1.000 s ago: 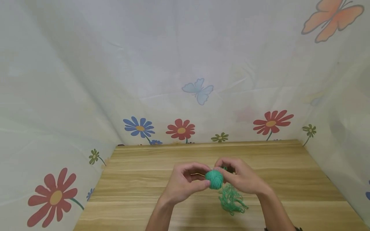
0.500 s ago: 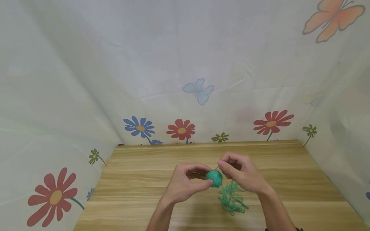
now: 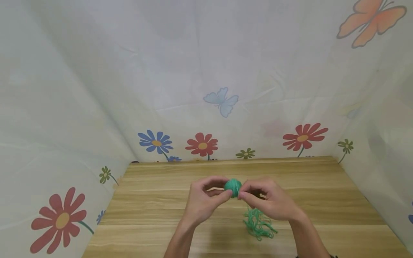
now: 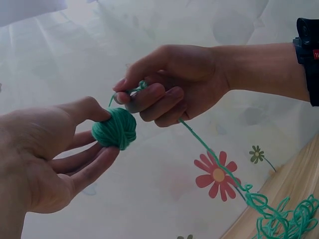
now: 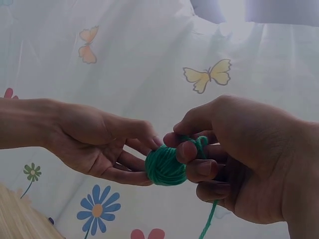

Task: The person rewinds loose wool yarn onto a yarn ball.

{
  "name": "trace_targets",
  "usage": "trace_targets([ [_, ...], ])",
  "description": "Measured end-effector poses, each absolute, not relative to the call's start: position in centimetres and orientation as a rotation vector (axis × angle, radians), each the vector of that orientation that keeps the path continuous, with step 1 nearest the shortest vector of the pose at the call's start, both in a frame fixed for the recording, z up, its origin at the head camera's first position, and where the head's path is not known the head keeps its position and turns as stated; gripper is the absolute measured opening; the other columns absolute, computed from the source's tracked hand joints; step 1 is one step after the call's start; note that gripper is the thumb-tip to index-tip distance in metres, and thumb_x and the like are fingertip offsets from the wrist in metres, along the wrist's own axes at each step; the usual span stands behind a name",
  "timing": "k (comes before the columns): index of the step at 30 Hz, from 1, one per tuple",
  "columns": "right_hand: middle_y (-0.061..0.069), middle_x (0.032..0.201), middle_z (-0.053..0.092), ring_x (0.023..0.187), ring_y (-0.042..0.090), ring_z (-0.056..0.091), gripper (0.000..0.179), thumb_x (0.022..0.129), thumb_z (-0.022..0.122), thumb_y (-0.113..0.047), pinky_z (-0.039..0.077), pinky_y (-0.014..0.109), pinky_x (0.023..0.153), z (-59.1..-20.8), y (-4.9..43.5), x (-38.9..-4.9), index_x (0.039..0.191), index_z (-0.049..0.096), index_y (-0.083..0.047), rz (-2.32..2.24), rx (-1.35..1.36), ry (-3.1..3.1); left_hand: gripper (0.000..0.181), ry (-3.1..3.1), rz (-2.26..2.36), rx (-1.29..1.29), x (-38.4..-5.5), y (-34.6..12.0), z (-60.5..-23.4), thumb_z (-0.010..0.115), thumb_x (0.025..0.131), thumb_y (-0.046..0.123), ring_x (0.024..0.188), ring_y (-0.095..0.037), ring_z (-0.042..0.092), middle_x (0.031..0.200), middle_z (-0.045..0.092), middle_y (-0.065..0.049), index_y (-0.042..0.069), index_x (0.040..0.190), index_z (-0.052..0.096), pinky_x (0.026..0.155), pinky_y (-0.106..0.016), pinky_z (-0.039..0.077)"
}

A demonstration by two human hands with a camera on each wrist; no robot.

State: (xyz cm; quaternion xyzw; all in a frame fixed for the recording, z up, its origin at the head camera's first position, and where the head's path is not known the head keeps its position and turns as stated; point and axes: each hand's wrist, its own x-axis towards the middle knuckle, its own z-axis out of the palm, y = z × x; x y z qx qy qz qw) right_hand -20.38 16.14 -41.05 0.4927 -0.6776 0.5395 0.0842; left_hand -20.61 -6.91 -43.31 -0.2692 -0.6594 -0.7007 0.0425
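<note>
Ball: the green ball point(image 3: 233, 187) is in the air above the desk point(image 3: 161, 186), between your two hands; it is almost round, so it gives no clear long axis.
Left hand: your left hand point(image 3: 204, 202) holds the ball from its left side, with the thumb on one side and other fingers curved on the opposite side.
Right hand: your right hand point(image 3: 272, 200) pinches the strand point(image 4: 204, 144) between thumb and forefinger; the remaining fingers are curled inward.
Ball to right fingers: the ball lies just to the left of these fingertips. Your left hand is the nearer one, as it grips the ball; whether the right fingertips also touch it, I cannot tell surely, because the views overlap there.
Strand: a short piece goes from the ball to your right fingers, and a longer piece goes down from under this hand to the pile point(image 3: 259, 225).
Pile: it lies loose on the desk, lower than the ball and a little to its right.
</note>
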Motion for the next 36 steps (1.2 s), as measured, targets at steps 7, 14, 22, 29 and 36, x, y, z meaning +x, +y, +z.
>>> trace_targets([
  [7, -0.001, 0.062, 0.048, 0.052, -0.001, 0.039, 0.031, 0.093, 0.062, 0.015, 0.035, 0.012, 0.042, -41.09, 15.72, -20.23, 0.097, 0.073, -0.014, 1.552, 1.601, -2.062, 0.025, -1.956, -2.137, -0.768, -20.69, -6.75, -43.28, 0.081, 0.088, 0.007, 0.101, -0.030, 0.070, 0.108, 0.076, -0.013, 0.003, 0.112, 0.077, 0.081, -0.040, 0.065],
  [14, -0.002, 0.065, 0.053, 0.058, -0.004, 0.043, 0.028, 0.097, 0.063, 0.008, 0.040, 0.008, 0.049, -41.13, 15.65, -20.36, 0.104, 0.076, -0.015, 1.490, 1.720, -2.097, 0.025, -1.866, -2.167, -0.792, -20.77, -6.81, -43.17, 0.078, 0.089, 0.001, 0.100, -0.033, 0.069, 0.108, 0.074, -0.018, -0.001, 0.113, 0.074, 0.083, -0.044, 0.064],
  [22, 0.002, 0.064, 0.059, 0.055, 0.001, 0.047, 0.024, 0.098, 0.063, 0.008, 0.044, 0.013, 0.047, -41.81, 15.90, -20.89, 0.104, 0.077, -0.011, 1.512, 1.626, -2.223, 0.028, -1.826, -2.275, -0.926, -20.45, -7.01, -43.14, 0.074, 0.088, -0.007, 0.101, -0.031, 0.068, 0.109, 0.073, -0.013, -0.010, 0.115, 0.069, 0.083, -0.037, 0.064],
  [29, 0.000, 0.060, 0.053, 0.053, 0.004, 0.044, 0.028, 0.101, 0.061, 0.003, 0.039, 0.011, 0.049, -41.58, 16.20, -20.91, 0.082, 0.070, -0.016, 1.578, 1.439, -2.307, 0.034, -1.808, -2.318, -1.080, -20.35, -7.11, -42.99, 0.071, 0.090, -0.009, 0.106, -0.029, 0.065, 0.115, 0.070, -0.011, -0.015, 0.122, 0.063, 0.086, -0.036, 0.063],
  [36, -0.003, 0.060, 0.056, 0.053, 0.002, 0.047, 0.022, 0.101, 0.062, -0.001, 0.042, 0.014, 0.045, -41.19, 16.30, -20.79, 0.100, 0.080, -0.014, 1.558, 1.333, -2.364, 0.038, -1.864, -2.220, -1.189, -20.38, -6.80, -42.93, 0.061, 0.098, -0.009, 0.116, -0.037, 0.059, 0.127, 0.061, -0.025, -0.005, 0.135, 0.053, 0.088, -0.041, 0.063],
])
